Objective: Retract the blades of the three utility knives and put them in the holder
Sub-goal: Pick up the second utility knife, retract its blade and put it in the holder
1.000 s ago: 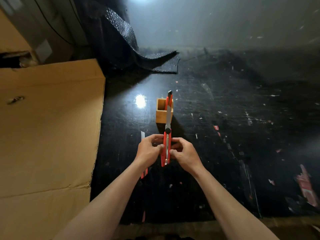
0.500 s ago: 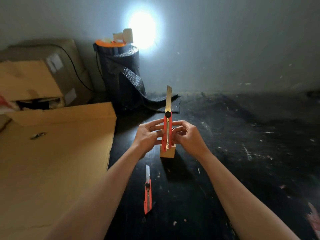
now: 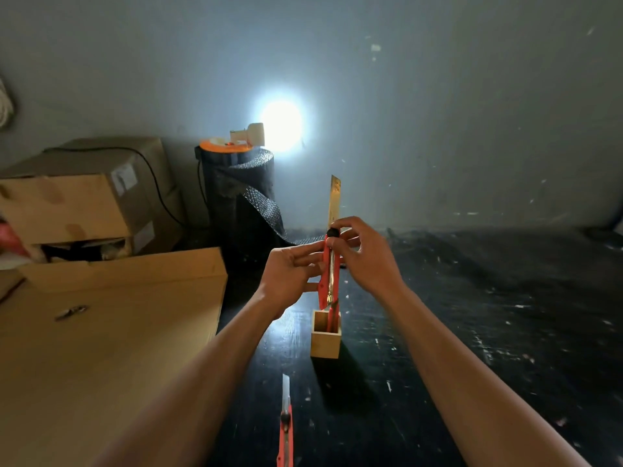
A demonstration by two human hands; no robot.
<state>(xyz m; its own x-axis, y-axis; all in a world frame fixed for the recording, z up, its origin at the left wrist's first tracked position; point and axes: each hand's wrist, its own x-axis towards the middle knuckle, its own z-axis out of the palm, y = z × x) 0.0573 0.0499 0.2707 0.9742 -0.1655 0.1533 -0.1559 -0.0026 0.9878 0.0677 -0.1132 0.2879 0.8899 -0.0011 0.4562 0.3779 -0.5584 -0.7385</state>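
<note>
Right hand (image 3: pixel 365 261) risen to black knob; both hands, left hand (image 3: pixel 290 274) included, grasp red plastic knife (image 3: pixel 327 274), flat metal blade out.

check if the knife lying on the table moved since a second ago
No, the loose knife still lies to the near left of the wooden holder, same as before.

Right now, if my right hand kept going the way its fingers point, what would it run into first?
The right hand points left across the held knife, which its fingers already touch, thumb by the black slider knob. Beyond the knife, the left hand comes next, gripping from the opposite side, though depth is hard to judge.
</note>
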